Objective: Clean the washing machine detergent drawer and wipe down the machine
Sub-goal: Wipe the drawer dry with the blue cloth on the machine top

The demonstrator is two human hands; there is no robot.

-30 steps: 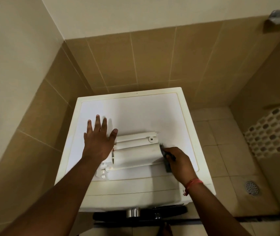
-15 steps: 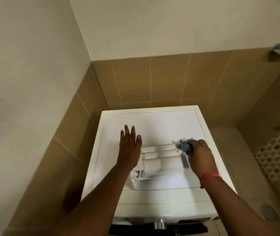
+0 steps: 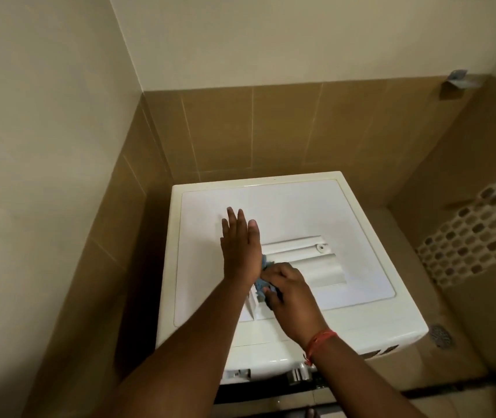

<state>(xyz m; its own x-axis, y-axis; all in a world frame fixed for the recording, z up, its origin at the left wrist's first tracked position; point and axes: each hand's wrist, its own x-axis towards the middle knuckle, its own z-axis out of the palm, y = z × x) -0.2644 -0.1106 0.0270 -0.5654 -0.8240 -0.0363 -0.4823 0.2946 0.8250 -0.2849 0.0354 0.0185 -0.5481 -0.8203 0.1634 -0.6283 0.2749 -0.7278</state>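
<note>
A white washing machine stands in a tiled corner, seen from above. The white detergent drawer lies upside down across its top. My left hand lies flat with straight fingers on the machine top, its heel at the drawer's left end. My right hand grips a blue cloth and presses it on the left part of the drawer, right beside my left wrist. Most of the cloth is hidden under my fingers.
Brown tiled walls close in behind and to the left of the machine. A floor drain sits on the tiled floor to the right. A patterned tile band runs on the right wall.
My right hand has slid the cloth from the drawer's right end to its left end. My left hand stays flat on the machine top. The camera has shifted, so the machine sits further right.
</note>
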